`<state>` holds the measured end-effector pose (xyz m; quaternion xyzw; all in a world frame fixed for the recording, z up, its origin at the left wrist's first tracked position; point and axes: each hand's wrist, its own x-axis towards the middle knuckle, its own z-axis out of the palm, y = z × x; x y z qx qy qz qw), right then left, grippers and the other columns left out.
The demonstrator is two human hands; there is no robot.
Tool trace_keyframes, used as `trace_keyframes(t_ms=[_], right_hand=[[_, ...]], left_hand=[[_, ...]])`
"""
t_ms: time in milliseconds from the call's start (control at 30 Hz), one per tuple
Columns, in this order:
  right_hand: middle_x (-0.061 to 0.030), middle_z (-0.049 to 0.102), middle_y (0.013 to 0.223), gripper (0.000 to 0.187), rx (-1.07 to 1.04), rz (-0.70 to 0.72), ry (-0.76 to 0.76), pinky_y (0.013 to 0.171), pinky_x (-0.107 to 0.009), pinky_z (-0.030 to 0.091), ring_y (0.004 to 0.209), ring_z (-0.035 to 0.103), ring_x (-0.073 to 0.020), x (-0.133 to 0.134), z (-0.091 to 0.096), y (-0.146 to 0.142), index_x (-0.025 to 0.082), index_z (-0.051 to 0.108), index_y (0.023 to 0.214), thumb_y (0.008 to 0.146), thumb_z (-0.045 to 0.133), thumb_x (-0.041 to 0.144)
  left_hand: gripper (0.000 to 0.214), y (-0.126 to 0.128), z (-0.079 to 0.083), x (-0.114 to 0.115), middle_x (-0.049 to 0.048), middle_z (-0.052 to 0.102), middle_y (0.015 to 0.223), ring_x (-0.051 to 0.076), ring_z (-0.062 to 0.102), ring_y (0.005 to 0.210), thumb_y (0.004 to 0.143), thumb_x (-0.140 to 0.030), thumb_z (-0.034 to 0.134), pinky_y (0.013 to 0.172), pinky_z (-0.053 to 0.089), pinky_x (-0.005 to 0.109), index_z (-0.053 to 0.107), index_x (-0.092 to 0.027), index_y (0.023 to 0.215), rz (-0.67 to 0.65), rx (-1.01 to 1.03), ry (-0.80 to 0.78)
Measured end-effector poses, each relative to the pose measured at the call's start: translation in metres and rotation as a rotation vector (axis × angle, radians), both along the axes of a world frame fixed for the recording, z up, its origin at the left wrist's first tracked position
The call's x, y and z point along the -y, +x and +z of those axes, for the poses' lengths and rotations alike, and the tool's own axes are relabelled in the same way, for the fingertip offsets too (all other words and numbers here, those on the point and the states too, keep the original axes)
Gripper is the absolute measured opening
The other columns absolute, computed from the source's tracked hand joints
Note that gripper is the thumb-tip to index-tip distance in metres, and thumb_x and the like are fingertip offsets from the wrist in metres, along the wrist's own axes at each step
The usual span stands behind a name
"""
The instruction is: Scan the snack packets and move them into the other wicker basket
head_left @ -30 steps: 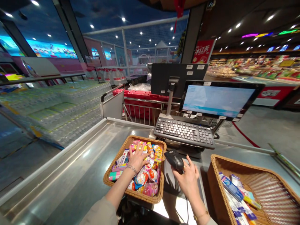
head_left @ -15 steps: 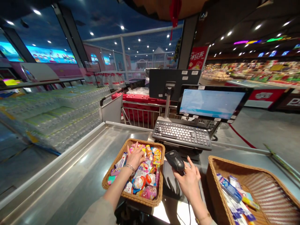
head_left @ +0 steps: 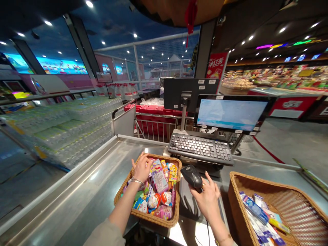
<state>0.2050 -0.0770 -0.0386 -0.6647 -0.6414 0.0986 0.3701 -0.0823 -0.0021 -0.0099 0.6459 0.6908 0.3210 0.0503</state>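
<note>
My left hand (head_left: 142, 168) rests over the far left part of a wicker basket (head_left: 154, 222) of small wrapped sweets and toys. Its fingers are spread, and the thumb side lies against a purple-and-pink packet (head_left: 160, 180); no firm grip shows. Round red-and-white surprise eggs (head_left: 153, 201) sit nearer me in the basket. In my right hand (head_left: 207, 195) is a black barcode scanner (head_left: 191, 175), held just right of the basket with its head towards the basket. A cord trails below that hand.
A second wicker basket (head_left: 232, 205) on the right holds several long blue and white packets (head_left: 256, 210). Behind stand a keyboard (head_left: 200, 147) and a lit screen (head_left: 229, 113). The metal counter (head_left: 102, 184) has a raised left edge.
My left hand has shifted left within the basket, and the purple-and-pink packet now lies on top of the sweets beside it. My right hand with the scanner has hardly moved.
</note>
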Motion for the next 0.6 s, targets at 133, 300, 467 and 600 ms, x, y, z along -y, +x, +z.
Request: trace_keyframes(t_ms=[133,300,467,600], right_hand=[[-0.0025,0.069,0.119,0.028,-0.002,-0.002,-0.003,0.11,-0.055,0.019,0.139,0.036,-0.0308,0.001,0.001,0.001,0.027,0.072,0.096,0.073,0.058,0.033],[-0.0026,0.069,0.119,0.027,-0.001,-0.007,0.001,0.11,-0.056,0.02,0.138,0.037,-0.0312,0.002,0.001,0.004,0.027,0.072,0.095,0.073,0.058,0.033],[-0.0027,0.069,0.118,0.029,0.016,-0.001,0.01,0.11,-0.057,0.02,0.138,0.036,-0.0313,0.004,0.0,0.004,0.027,0.071,0.097,0.072,0.059,0.032],[-0.003,0.069,0.118,0.028,0.019,0.011,0.003,0.11,-0.057,0.019,0.138,0.036,-0.0313,0.006,0.0,0.003,0.027,0.071,0.097,0.074,0.058,0.033]], left_hand=[[0.027,0.0,-0.013,0.001,0.0056,0.06,0.136,0.028,0.038,0.141,0.094,-0.031,0.044,0.111,0.001,0.073,0.057,-0.022,0.072,0.184,0.085,0.029],[0.028,-0.005,-0.036,0.01,0.0125,0.058,0.137,0.032,0.034,0.142,0.095,-0.03,0.041,0.112,0.006,0.071,0.057,-0.02,0.074,0.365,0.086,0.026],[0.028,-0.016,-0.047,0.025,0.018,0.043,0.15,0.038,0.021,0.146,0.092,-0.036,0.047,0.109,0.003,0.076,0.067,-0.018,0.1,0.39,-0.192,-0.055],[0.051,-0.021,-0.049,0.031,0.0104,0.027,0.159,0.04,0.011,0.148,0.084,-0.047,0.062,0.106,0.001,0.078,0.056,-0.032,0.131,0.078,-0.401,-0.126]])
